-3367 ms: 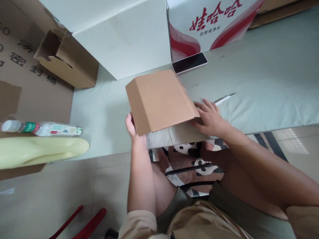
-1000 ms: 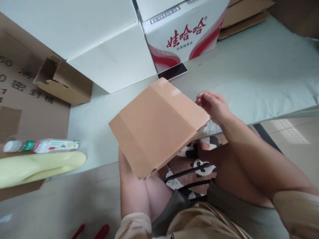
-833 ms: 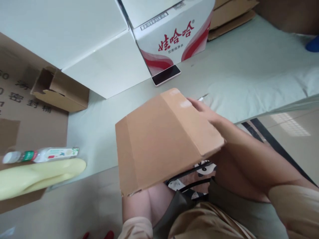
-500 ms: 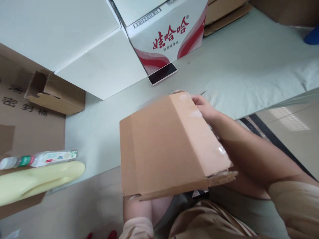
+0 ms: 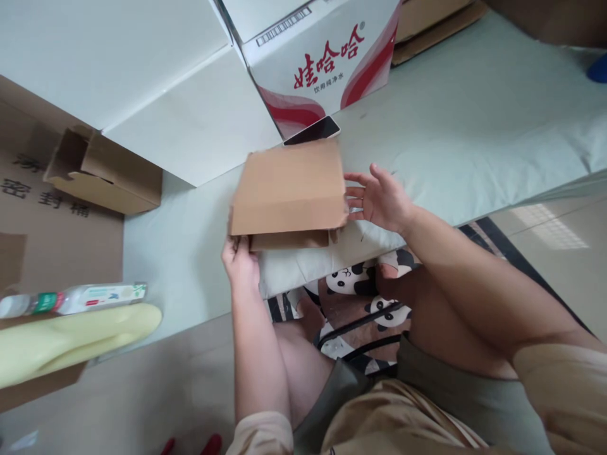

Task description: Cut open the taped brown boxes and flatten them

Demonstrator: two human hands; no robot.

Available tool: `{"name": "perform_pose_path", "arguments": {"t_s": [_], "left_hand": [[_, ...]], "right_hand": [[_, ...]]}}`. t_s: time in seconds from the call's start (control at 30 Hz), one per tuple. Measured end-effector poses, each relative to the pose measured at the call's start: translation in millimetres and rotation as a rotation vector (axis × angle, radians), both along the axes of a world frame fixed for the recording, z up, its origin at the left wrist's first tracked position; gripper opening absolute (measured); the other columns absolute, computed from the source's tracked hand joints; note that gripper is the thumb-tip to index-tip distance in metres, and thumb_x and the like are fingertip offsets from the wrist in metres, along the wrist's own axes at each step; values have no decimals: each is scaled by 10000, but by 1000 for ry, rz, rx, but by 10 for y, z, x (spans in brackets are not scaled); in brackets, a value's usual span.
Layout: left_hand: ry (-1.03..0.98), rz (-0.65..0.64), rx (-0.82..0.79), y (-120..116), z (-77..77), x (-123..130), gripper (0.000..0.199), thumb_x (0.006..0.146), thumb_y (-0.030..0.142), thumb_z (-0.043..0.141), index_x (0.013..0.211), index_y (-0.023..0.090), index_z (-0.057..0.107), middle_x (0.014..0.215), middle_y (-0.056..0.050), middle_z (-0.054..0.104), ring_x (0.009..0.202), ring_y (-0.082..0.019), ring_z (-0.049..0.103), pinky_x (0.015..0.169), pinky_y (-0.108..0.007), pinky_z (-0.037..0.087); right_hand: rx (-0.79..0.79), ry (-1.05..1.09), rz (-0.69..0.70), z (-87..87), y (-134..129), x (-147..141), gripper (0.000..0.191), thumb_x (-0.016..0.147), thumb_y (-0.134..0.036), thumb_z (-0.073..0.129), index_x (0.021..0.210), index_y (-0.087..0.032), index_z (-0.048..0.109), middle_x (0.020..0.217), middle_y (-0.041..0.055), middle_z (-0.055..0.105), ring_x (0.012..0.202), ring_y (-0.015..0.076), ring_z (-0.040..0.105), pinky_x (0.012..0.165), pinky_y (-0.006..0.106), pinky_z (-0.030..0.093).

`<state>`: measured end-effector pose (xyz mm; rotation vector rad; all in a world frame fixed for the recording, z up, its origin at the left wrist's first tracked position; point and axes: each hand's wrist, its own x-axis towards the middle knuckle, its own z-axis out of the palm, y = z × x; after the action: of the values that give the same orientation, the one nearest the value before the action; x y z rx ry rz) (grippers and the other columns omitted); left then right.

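Note:
A brown cardboard box (image 5: 294,183) is tilted above the pale cloth-covered surface, in the middle of the head view. My left hand (image 5: 241,262) grips its lower left corner, fingers partly hidden beneath the cardboard. At the box's right edge is my right hand (image 5: 379,199), palm facing the box, fingers spread and the thumb pointing up. Its fingertips are at the edge, and whether they touch it is unclear. Just behind the box lies a phone (image 5: 317,130), partly covered by it.
A white and red carton (image 5: 327,69) and large white boxes (image 5: 180,120) stand behind. At the left are a small open cardboard box (image 5: 114,174), a plastic bottle (image 5: 71,301) and a pale yellow object (image 5: 80,338). The cloth-covered surface (image 5: 474,126) extends right.
The cardboard box has moved away from my body and turned, now partly covering the phone. My left hand has come into view at its corner. My right hand's fingers have spread beside it.

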<state>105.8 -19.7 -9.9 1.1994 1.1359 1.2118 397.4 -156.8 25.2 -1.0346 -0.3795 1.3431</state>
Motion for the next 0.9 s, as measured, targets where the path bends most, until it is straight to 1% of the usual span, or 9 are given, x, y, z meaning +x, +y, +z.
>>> {"name": "perform_pose_path", "arguments": {"t_s": [0.07, 0.17, 0.3, 0.4, 0.47, 0.63, 0.73, 0.83, 0.9], "left_hand": [[136, -27, 99, 2, -44, -26, 325, 743, 281, 769, 1068, 259, 767, 1260, -66, 736, 1277, -249, 650, 1139, -411, 494], [358, -190, 191, -22, -28, -90, 366, 717, 267, 750, 1079, 240, 798, 1362, -101, 693, 1378, -283, 583, 1236, -447, 400], [294, -325, 100, -80, 73, -128, 438, 677, 357, 786, 1101, 250, 788, 1539, -95, 558, 1479, -334, 475, 1230, -475, 401], [81, -222, 46, -94, 148, -76, 520, 673, 414, 742, 1176, 283, 723, 1556, -77, 530, 1445, -336, 505, 1094, -462, 525], [26, -97, -12, -84, 187, -20, 575, 654, 393, 726, 1220, 314, 658, 1463, -73, 597, 1310, -309, 608, 929, -424, 590], [-51, 91, -175, -67, 224, 79, 472, 548, 333, 686, 1013, 252, 663, 995, -42, 732, 854, -193, 672, 640, -267, 508], [-122, 96, -207, -91, 218, 74, 381, 586, 401, 676, 936, 250, 660, 901, -20, 718, 756, -159, 637, 588, -245, 461], [-159, 61, -284, -119, 208, 32, 314, 639, 430, 677, 890, 246, 636, 844, -2, 685, 664, -134, 610, 564, -246, 427], [-174, 39, -326, -129, 206, 6, 295, 657, 436, 689, 863, 235, 623, 836, -1, 672, 658, -131, 620, 580, -254, 430]], "right_hand": [[-40, -36, -19, -11, 18, -42, 523, 779, -717, 644, 997, -242, 623, 857, 59, 717, 719, 224, 682, 618, 377, 571], [-193, -54, -83, -37, 46, -36, 314, 785, -491, 690, 935, -224, 621, 765, 47, 689, 644, 207, 642, 512, 337, 518], [-323, -82, -138, -55, 44, 74, 213, 715, -320, 689, 881, -209, 616, 763, 52, 677, 623, 215, 643, 483, 356, 513], [-176, -125, -142, -11, -44, 110, 193, 652, -286, 679, 821, -201, 642, 792, 54, 695, 677, 207, 655, 566, 348, 543], [-55, -224, -117, 77, -164, 66, 184, 618, -271, 693, 783, -198, 659, 814, 46, 720, 734, 204, 666, 620, 327, 543], [37, -486, 69, 406, -524, -132, 216, 698, -373, 769, 724, -196, 648, 628, 20, 641, 581, 160, 576, 511, 296, 439], [-36, -422, -76, 468, -711, -72, 252, 687, -388, 775, 687, -208, 598, 541, -7, 533, 467, 122, 462, 407, 276, 312], [-158, -397, -298, 390, -1005, 182, 336, 610, -434, 792, 606, -233, 524, 475, -44, 412, 392, 83, 316, 362, 263, 157], [-172, -430, -357, 345, -1264, 396, 428, 595, -520, 797, 573, -251, 465, 445, -69, 317, 371, 61, 189, 364, 272, 79]]}}
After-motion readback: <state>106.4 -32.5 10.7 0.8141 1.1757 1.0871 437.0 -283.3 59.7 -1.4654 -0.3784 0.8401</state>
